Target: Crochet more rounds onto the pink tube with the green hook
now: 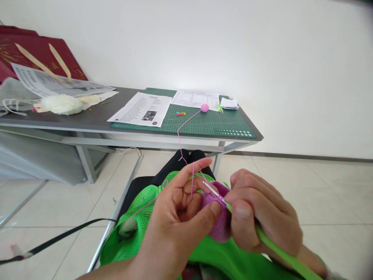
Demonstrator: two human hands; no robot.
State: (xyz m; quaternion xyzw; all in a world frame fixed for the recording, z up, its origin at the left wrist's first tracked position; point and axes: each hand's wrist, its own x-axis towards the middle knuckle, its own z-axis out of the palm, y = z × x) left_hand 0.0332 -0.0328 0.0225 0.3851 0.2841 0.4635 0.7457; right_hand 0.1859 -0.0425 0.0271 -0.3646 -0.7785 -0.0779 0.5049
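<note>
**Pink knitted piece (220, 230): two-handed grip before the surface (101, 109)**

The piece is above the lap, off the surface's front edge, toward its right end. The cutting mat (198, 126) runs near the front right corner; its printed grid lies exposed between the plastic markers (180, 114) and front edge. The yarn ball (204, 107) sits mid-mat, its strand (178, 131) crossing the front edge.

Piece: soft, rounded, cup-like. Hook (209, 188): slim metallic shaft, green handle.

Left hand (175, 217): thumb pinches the piece's rim; index finger extended, yarn looped over it. Right hand (262, 212): fingers curled, clenched around the handle; hook tip at the rim, directed up-left.
</note>
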